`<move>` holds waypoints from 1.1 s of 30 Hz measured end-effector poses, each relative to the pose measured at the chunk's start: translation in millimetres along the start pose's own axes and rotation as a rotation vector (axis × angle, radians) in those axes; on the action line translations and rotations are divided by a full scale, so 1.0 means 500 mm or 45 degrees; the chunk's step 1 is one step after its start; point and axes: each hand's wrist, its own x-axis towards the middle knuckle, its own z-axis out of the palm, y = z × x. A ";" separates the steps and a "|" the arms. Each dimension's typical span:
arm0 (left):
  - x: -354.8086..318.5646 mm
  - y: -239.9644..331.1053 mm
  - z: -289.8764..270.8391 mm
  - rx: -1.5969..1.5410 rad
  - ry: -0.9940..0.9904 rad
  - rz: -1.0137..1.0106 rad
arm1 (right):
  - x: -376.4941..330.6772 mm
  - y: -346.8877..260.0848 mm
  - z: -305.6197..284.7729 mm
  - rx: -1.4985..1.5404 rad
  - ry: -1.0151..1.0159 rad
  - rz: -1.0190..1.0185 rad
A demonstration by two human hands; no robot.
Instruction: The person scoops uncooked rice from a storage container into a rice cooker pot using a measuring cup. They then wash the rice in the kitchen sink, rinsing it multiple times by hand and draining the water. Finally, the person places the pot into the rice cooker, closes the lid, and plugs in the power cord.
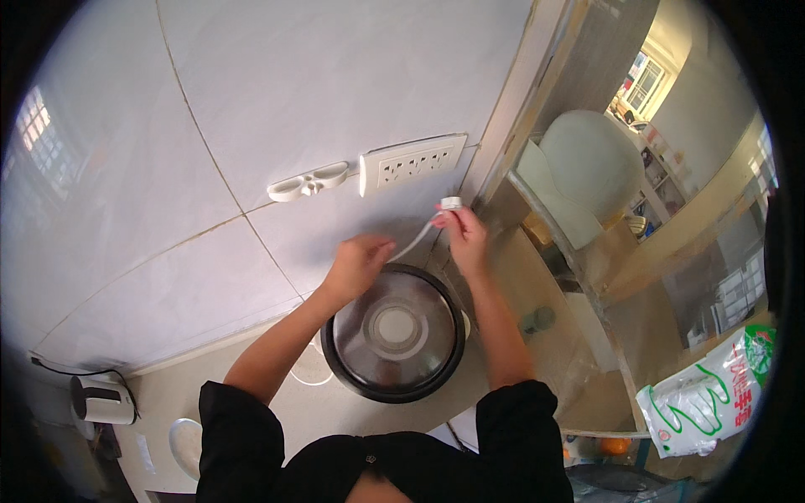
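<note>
Glossy metal cooker lid [394,323], smooth white plastic cord [417,241] and socket strip [411,163], glossy wall tiles [277,75].

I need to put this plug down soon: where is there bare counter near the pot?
Bare pale counter lies left of the round black pot with a glass lid, between it and the white electric kettle. A white plate takes the near left edge. Behind the pot it is crowded: left hand, right hand holding the white plug and its cord.
</note>
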 end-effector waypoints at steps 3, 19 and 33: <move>0.048 0.064 0.034 -0.203 0.136 0.070 | 0.030 -0.042 0.035 0.432 -0.158 0.227; 0.166 0.105 0.119 0.266 0.346 0.289 | 0.109 -0.005 -0.048 0.261 -0.473 0.225; 0.163 0.102 0.118 -0.059 0.295 0.172 | 0.112 -0.046 -0.020 0.509 -0.354 0.401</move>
